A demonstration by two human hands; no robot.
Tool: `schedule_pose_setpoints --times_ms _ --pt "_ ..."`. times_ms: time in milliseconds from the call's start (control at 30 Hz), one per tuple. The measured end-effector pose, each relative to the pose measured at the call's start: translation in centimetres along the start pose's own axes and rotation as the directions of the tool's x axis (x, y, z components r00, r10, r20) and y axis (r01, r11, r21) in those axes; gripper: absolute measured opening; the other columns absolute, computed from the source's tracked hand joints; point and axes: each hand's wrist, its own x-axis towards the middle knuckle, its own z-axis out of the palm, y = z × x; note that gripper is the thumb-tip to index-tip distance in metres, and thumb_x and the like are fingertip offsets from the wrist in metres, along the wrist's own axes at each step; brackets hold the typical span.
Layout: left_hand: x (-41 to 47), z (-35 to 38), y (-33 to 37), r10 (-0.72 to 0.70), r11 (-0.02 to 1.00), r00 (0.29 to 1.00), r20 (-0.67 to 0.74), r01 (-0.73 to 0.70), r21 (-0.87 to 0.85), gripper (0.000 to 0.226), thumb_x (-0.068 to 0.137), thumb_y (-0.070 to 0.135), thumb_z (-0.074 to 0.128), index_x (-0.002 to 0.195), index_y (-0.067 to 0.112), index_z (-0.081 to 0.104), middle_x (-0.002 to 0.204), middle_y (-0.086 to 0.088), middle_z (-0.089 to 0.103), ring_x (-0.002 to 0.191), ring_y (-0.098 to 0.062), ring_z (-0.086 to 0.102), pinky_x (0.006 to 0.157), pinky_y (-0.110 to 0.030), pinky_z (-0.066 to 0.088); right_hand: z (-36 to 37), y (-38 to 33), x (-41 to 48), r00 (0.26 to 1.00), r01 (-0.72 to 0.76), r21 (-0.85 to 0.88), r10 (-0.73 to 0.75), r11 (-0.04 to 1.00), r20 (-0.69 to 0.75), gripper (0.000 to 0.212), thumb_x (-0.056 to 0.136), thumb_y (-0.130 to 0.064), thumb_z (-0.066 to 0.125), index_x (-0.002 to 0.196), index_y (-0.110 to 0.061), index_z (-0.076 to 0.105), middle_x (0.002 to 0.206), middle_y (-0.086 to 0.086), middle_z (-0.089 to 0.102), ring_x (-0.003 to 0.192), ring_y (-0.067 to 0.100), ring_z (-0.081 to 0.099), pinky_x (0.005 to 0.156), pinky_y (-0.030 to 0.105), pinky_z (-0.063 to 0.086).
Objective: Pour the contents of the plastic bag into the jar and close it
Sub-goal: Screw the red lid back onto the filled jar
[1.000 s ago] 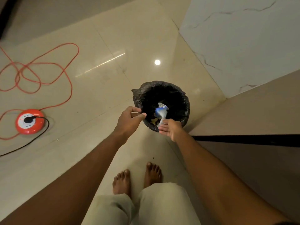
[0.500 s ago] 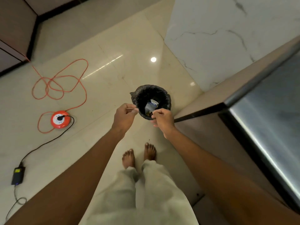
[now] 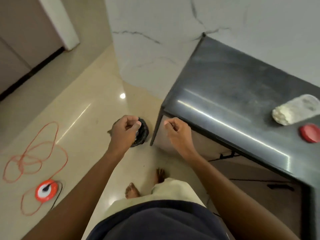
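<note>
Now both hands hang loosely curled and empty, left hand (image 3: 127, 129) over the lined bin (image 3: 142, 134), right hand (image 3: 176, 129) by the counter (image 3: 233, 94). Filled jar (image 3: 294, 110) lies tipped; red lid (image 3: 310, 133) beside it. Best to stand it upright first, then screw squarely.

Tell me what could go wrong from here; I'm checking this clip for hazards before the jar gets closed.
1. The jar appears to lie on its side on the countertop with the red lid off beside it; contents could spill or it might roll.
2. The orange cable loops loosely across the floor near the bare feet: a possible trip hazard.
</note>
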Motion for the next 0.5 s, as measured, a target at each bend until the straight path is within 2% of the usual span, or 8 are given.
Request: schedule_pose_setpoints --times_ms 100,167,233,333,433,500 --pt "0.3 3.4 3.1 0.077 0.997 0.993 0.094 -0.077 0.003 0.010 0.096 0.021 0.073 0.100 0.029 0.072 0.092 0.012 0.074 0.086 0.003 0.069 0.082 -0.018 0.052 -4.9 0.0 -1.1 0.980 0.018 -0.014 -0.020 1.000 -0.197 0.014 0.101 -0.027 0.063 0.088 -0.025 0.068 0.078 -0.010 0.067 0.070 0.002 0.061 0.066 0.014 0.049" --pt "0.3 6.6 5.3 0.140 0.990 0.974 0.176 -0.142 -0.003 0.009 0.096 0.022 0.073 0.099 0.031 0.072 0.088 0.017 0.074 0.084 0.005 0.069 0.080 -0.015 0.050 -8.7 0.1 -1.8 0.942 0.015 -0.048 -0.030 0.999 -0.333 0.018 0.100 -0.026 0.064 0.083 -0.025 0.067 0.069 -0.013 0.063 0.062 0.001 0.057 0.060 0.012 0.043" --pt "0.1 10.6 7.3 0.205 0.977 0.942 0.265 -0.215 0.007 0.009 0.096 0.023 0.073 0.100 0.031 0.072 0.091 0.014 0.075 0.086 0.003 0.069 0.079 -0.015 0.050 -12.9 0.5 -2.5 0.899 -0.007 -0.110 -0.042 0.994 -0.436 0.017 0.100 -0.028 0.063 0.084 -0.024 0.067 0.067 -0.013 0.063 0.061 0.003 0.057 0.057 0.016 0.042" --pt "0.0 15.3 9.2 0.284 0.951 0.894 0.347 -0.308 0.015 0.012 0.096 0.020 0.075 0.097 0.031 0.072 0.091 0.009 0.074 0.085 0.001 0.069 0.078 -0.013 0.050 -17.6 1.5 -3.3 0.861 -0.068 -0.224 -0.056 0.972 -0.506 0.013 0.099 -0.031 0.063 0.091 -0.025 0.070 0.079 -0.013 0.069 0.073 0.003 0.063 0.061 0.019 0.048" --pt "-0.6 22.0 11.4 0.331 0.923 0.834 0.441 -0.384 0.033 0.011 0.095 0.017 0.075 0.099 0.027 0.071 0.096 0.005 0.075 0.090 -0.009 0.070 0.079 -0.018 0.050 -23.5 3.5 -4.1 0.800 -0.120 -0.282 -0.076 0.952 -0.596 0.007 0.097 -0.027 0.068 0.097 -0.022 0.073 0.087 -0.011 0.072 0.075 0.004 0.064 0.065 0.024 0.054" --pt "-1.2 26.4 13.0 0.343 0.905 0.791 0.506 -0.422 0.046 0.012 0.095 0.019 0.075 0.103 0.026 0.070 0.101 0.005 0.074 0.095 -0.008 0.069 0.080 -0.020 0.051 -27.5 5.1 -4.3 0.759 -0.142 -0.292 -0.086 0.946 -0.646 0.005 0.095 -0.023 0.071 0.097 -0.019 0.074 0.088 -0.008 0.074 0.074 0.004 0.065 0.066 0.027 0.056"
